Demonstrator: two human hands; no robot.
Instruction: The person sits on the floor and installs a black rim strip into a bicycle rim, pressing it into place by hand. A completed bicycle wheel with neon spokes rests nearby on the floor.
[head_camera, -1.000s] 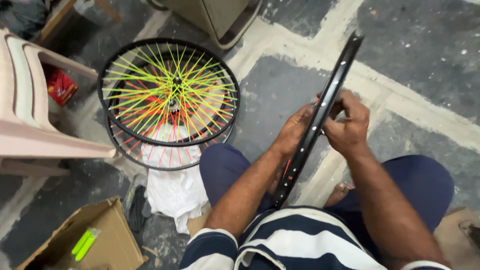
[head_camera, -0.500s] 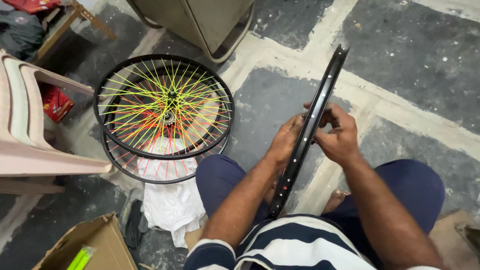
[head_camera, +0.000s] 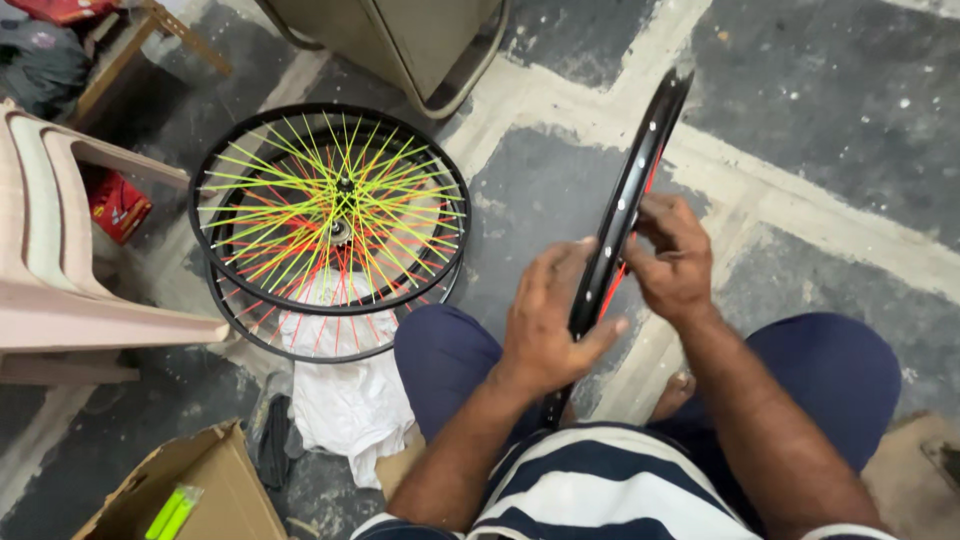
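I sit on the floor with a black bicycle rim (head_camera: 638, 180) standing on edge between my knees, red spokes showing inside it. My left hand (head_camera: 552, 315) grips the rim's near side from the left, fingers wrapped over it. My right hand (head_camera: 672, 258) holds the rim from the right, fingers closed at the spokes. To the left, two finished wheels (head_camera: 330, 215) lie stacked flat on the floor, the upper with neon yellow spokes, the lower with red ones.
A pale plastic chair (head_camera: 60, 270) stands at the left edge. A cardboard box (head_camera: 215, 485) with green-yellow sticks sits at lower left, beside a white cloth (head_camera: 345, 405). A metal cabinet base (head_camera: 420, 45) stands at the top. The floor is grey stone with pale joints.
My left hand has shifted its grip on the rim, with the fingers spread further over it. The view has tilted down and moved a little closer.
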